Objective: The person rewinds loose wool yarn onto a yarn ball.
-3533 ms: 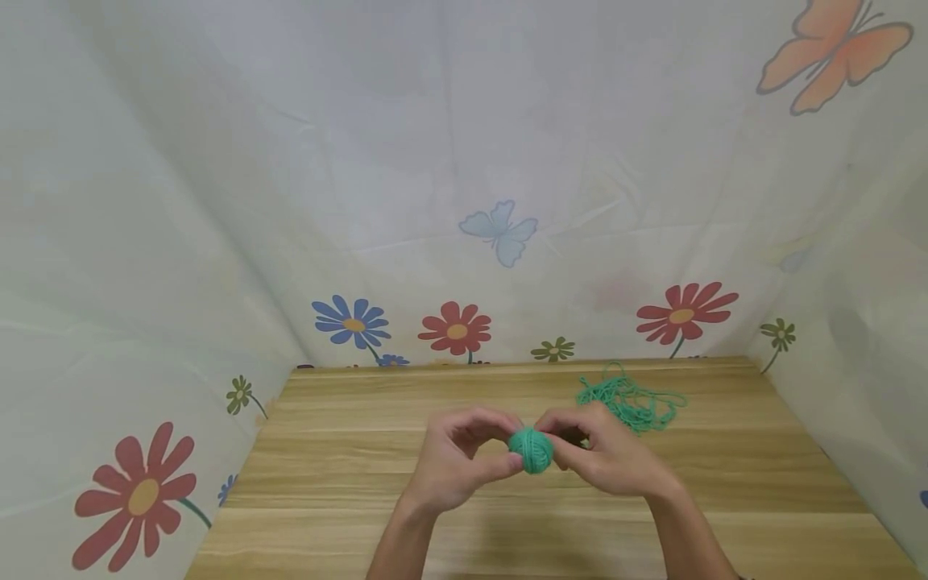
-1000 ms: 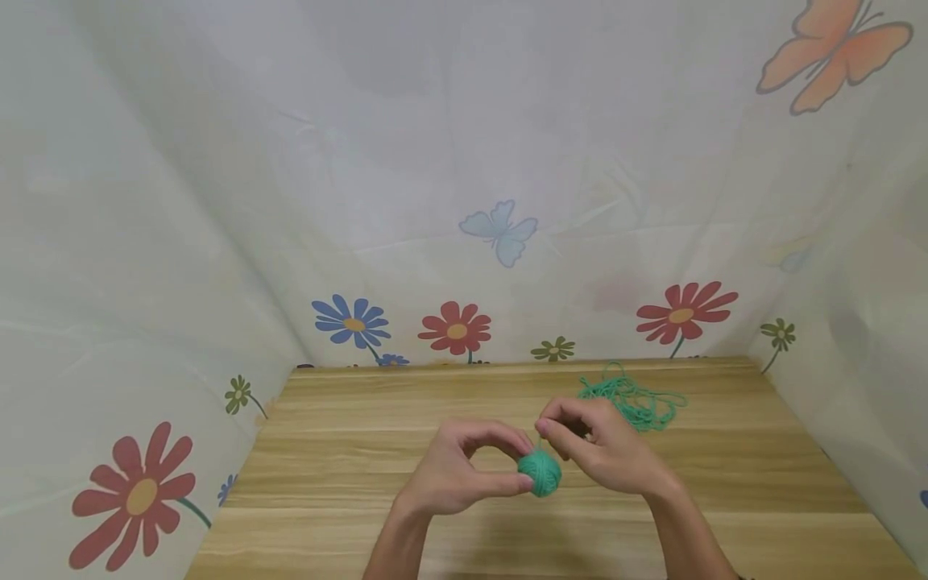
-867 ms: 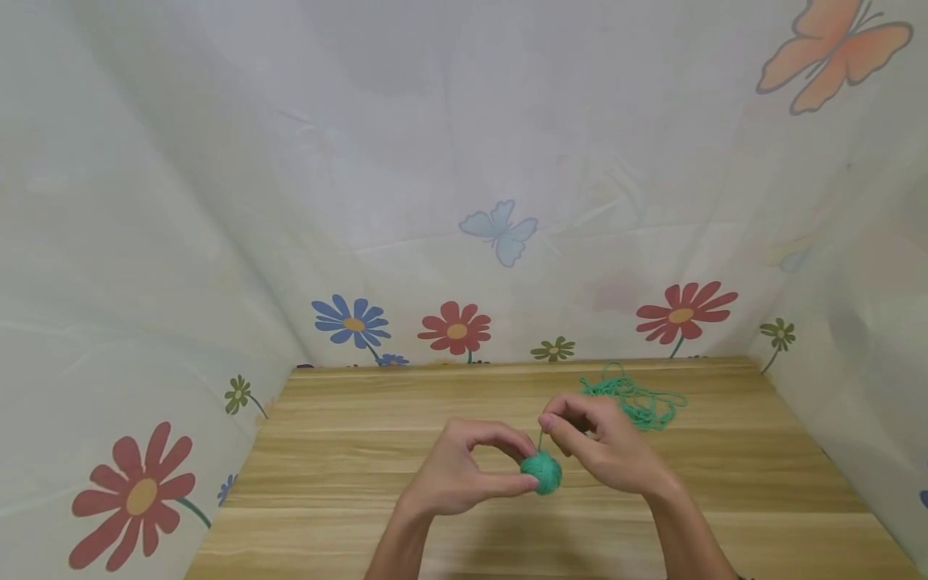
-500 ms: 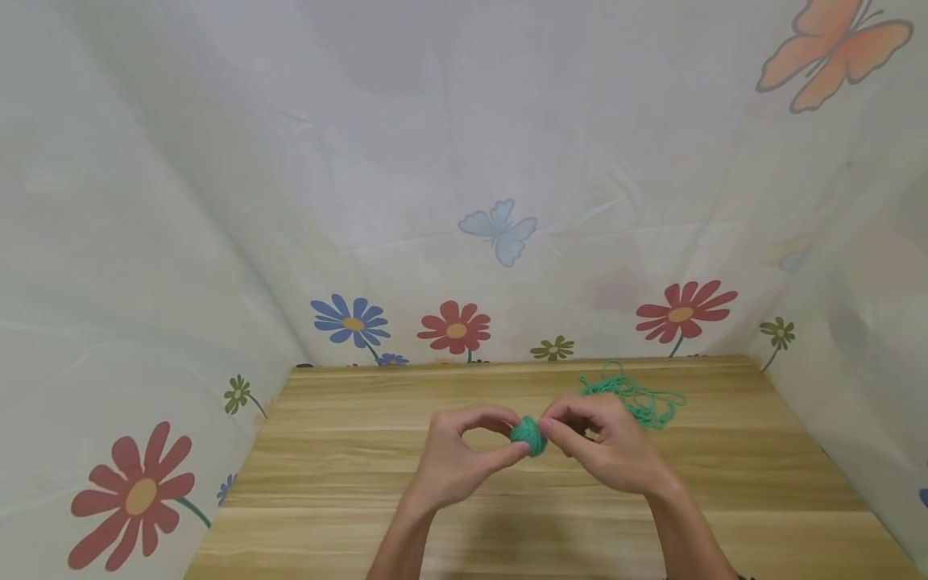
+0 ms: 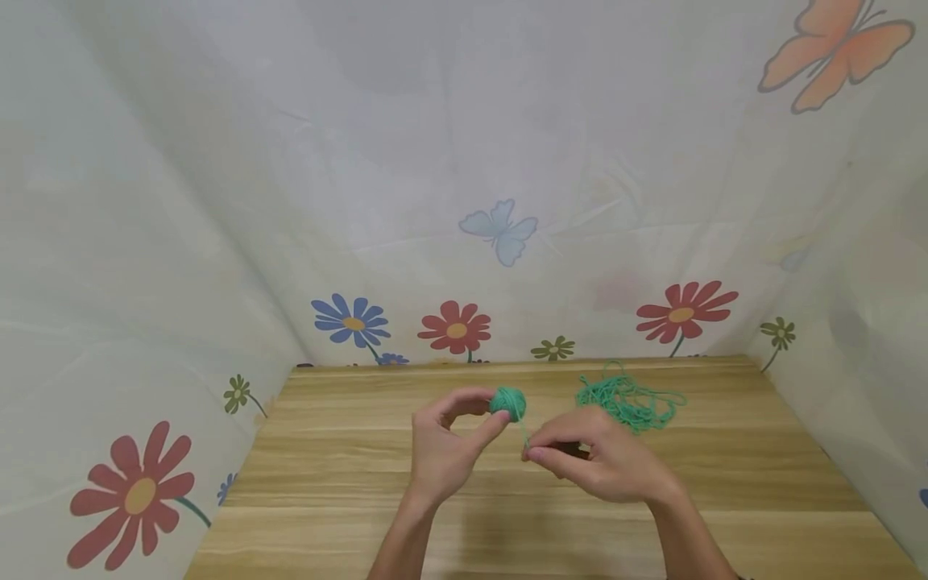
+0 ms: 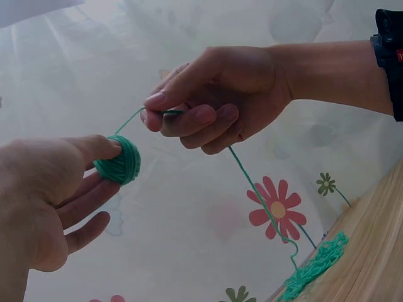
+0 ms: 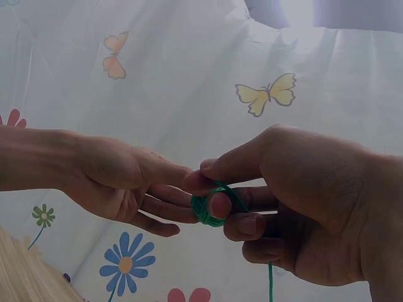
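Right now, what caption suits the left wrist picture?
Left hand holds the green yarn ball; right hand pinches its strand.

Black wrist device [image 6: 391, 63]: upper right of your left wrist view, cut off by the frame edge.
Red patch [image 6: 400, 55]: on that device; you get a pale mark, partly out of frame, too small to read.
Head and both wrist views: no text you can read.
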The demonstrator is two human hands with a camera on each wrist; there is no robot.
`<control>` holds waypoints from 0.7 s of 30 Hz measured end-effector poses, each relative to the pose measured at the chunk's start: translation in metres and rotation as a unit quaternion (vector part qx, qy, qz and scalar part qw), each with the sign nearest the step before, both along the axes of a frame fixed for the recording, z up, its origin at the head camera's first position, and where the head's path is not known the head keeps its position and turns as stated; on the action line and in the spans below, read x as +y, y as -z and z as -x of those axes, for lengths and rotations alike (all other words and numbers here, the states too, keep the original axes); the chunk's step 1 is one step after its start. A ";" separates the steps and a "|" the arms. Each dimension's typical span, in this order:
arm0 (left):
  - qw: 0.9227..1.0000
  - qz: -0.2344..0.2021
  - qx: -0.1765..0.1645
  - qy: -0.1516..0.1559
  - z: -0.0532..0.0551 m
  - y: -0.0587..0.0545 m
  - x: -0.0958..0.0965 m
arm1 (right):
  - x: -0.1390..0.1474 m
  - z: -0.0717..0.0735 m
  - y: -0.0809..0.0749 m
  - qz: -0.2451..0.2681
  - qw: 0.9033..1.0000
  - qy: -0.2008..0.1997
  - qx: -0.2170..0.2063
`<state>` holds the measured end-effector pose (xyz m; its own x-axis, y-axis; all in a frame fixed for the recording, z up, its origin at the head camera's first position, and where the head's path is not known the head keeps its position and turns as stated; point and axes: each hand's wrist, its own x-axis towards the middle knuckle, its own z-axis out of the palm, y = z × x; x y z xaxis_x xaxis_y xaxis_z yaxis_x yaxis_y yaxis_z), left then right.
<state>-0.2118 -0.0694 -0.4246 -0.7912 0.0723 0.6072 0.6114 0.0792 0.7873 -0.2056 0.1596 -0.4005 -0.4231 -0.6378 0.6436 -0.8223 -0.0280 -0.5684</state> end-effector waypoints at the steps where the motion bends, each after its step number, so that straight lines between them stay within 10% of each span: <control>1: 1.000 -0.003 0.000 -0.003 0.000 0.000 0.000 | 0.000 0.000 0.000 -0.004 1.000 -0.014 0.005; 9: 0.996 -0.056 0.007 0.070 -0.002 -0.003 0.000 | -0.001 -0.004 -0.006 -0.027 0.999 -0.038 0.002; 21: 0.954 -0.052 0.020 0.294 -0.010 -0.009 -0.004 | 0.004 -0.003 -0.003 -0.039 0.993 0.055 -0.097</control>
